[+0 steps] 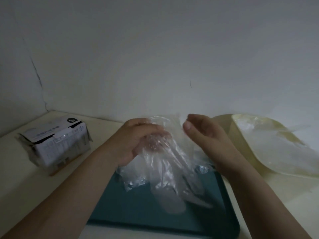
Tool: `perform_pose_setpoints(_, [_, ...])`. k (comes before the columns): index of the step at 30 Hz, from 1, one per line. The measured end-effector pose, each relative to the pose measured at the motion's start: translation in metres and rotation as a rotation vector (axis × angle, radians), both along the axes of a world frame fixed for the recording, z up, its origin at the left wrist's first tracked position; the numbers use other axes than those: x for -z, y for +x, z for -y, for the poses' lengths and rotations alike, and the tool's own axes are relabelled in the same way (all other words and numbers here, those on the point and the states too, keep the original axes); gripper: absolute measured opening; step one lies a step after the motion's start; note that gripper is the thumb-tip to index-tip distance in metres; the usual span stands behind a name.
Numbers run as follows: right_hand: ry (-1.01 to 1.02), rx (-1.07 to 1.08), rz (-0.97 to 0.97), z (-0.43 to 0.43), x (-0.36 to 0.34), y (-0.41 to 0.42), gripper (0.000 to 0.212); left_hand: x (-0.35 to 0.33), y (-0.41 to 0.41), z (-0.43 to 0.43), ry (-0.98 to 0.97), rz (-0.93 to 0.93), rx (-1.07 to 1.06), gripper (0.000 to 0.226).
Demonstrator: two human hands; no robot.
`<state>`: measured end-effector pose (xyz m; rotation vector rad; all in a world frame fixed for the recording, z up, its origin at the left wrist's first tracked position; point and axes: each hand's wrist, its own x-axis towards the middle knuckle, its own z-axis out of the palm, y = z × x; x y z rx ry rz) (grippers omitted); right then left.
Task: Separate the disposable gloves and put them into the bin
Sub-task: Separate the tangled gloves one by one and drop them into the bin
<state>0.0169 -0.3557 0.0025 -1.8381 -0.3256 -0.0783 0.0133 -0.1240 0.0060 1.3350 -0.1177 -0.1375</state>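
We hold a bunch of thin, clear, crinkled plastic disposable gloves (164, 171) over a flat, dark teal plastic tray (172, 221) with rounded corners, which lies on the pale cream tabletop (34, 187) at our 6 o'clock. Our left hand (138, 140) grips the top of the bunch, its fingers curled round the film. The glove fingers hang down towards the tray, and we cannot tell whether their tips touch it. Our right hand (203, 133) is just beside the left, at its 3 o'clock. Its thumb and forefinger pinch the upper edge of one clear layer, which stands a little apart from the rest of the bunch.

At 3 o'clock from the tray stands the pale yellow, rounded plastic bin (245, 145), open at the top. In it lies a heap of loose gloves (279, 149) of the same clear film, too blurred for us to count.

At 9 o'clock, well apart from both hands, a dented white printed cardboard box (58, 144) sits on the tabletop, and we cannot tell what it holds. A grey-white wall (155, 57) fills the view at 12 o'clock.
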Motion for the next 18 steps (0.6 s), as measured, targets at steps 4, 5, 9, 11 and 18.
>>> perform_pose_setpoints(4, [0.102,-0.319,-0.153,-0.008,0.002,-0.003,0.039,0.003,-0.007,0.009,-0.022,0.019,0.167,0.03])
perform_pose_setpoints(5, [0.097,-0.292,-0.155,-0.01,0.004,-0.003,0.028,0.004,-0.006,0.008,0.027,0.02,0.151,0.029])
perform_pose_setpoints(9, [-0.008,-0.037,-0.148,-0.008,0.014,0.002,0.032,0.007,0.005,-0.007,0.269,0.073,-0.084,0.019])
perform_pose_setpoints(11, [-0.186,0.05,-0.086,-0.002,0.015,0.004,0.035,0.006,0.01,-0.018,0.276,0.117,-0.222,0.015])
perform_pose_setpoints(18, [-0.31,-0.081,-0.069,0.005,0.015,0.006,0.032,0.021,0.013,-0.037,1.264,0.189,0.179,0.046])
